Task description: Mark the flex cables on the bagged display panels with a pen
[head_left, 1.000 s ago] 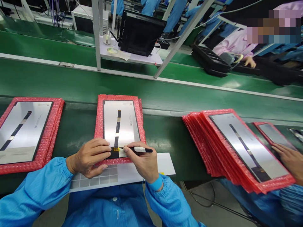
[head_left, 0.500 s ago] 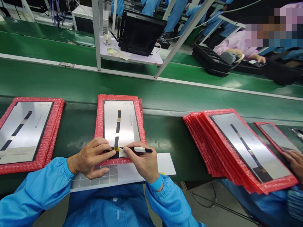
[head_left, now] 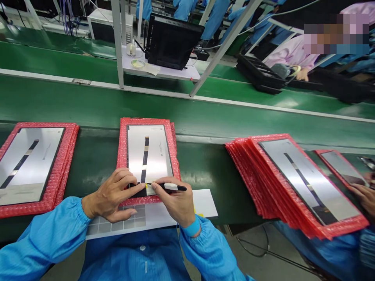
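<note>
In front of me a display panel (head_left: 156,156) with a silvery back lies on red bubble-wrap sheets (head_left: 123,144). A dark flex cable (head_left: 145,158) runs up its middle. My left hand (head_left: 113,195) is open, holding nothing, its index finger stretched onto the panel's dark lower strip. Pinched in my right hand (head_left: 175,201) is a slim pen-like tool (head_left: 175,187) with a black and white handle. Its tip meets the lower end of the cable, by a small yellow piece (head_left: 146,186) close to my left index fingertip. Whether the tool is a pen or tweezers is unclear.
More panels lie on red wrap: a left panel (head_left: 32,164) and a right panel (head_left: 304,179) atop a fanned stack. A gridded white sheet (head_left: 152,218) sits under my hands. At far right is another person's hand (head_left: 363,197). A monitor (head_left: 174,41) stands on a shelf beyond.
My left index finger has shifted slightly right, over the yellow piece, so less yellow shows. My right hand and the tool have moved only slightly. At far right the other person's hand has shifted.
</note>
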Demonstrator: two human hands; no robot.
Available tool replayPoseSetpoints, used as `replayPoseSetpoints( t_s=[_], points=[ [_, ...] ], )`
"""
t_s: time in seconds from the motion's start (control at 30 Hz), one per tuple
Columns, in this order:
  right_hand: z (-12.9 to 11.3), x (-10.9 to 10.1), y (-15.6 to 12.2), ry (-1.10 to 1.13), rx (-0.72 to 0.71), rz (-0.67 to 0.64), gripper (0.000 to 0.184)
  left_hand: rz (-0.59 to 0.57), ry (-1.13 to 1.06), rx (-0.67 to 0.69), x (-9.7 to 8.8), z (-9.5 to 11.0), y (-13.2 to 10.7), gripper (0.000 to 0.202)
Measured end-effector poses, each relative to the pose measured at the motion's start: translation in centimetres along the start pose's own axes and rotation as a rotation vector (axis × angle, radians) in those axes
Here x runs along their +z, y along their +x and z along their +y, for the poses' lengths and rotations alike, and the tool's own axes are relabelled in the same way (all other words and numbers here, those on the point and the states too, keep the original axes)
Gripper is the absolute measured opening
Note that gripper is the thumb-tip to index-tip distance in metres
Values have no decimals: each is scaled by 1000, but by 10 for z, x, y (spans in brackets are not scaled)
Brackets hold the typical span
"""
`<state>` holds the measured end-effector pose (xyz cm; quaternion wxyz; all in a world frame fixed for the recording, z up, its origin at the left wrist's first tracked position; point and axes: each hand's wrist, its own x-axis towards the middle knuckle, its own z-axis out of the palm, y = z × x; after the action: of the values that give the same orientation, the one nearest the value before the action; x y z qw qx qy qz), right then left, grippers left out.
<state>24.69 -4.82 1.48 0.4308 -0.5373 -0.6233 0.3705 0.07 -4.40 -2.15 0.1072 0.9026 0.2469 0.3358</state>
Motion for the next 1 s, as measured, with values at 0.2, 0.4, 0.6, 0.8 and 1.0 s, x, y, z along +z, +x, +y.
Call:
replayPoseSetpoints(
  t_s=[0.2, 0.4, 0.6, 0.8, 1.0],
  points=[
    [4, 0, 0, -4, 15, 43, 10, -66, 86, -10, -2, 3, 5, 67],
    [9, -1, 1, 49, 37, 57, 14, -147, 315, -37, 5, 12, 7, 82],
    [16, -1, 3, 80, 1, 62, 15, -164, 425, -66, 7, 19, 7, 91],
    [21, -5, 6, 22, -40, 59, 19, -133, 415, -54, 5, 17, 6, 85],
    [18, -6, 8, -28, 53, 65, 27, -125, 320, -55, 6, 7, -5, 79]
  ],
)
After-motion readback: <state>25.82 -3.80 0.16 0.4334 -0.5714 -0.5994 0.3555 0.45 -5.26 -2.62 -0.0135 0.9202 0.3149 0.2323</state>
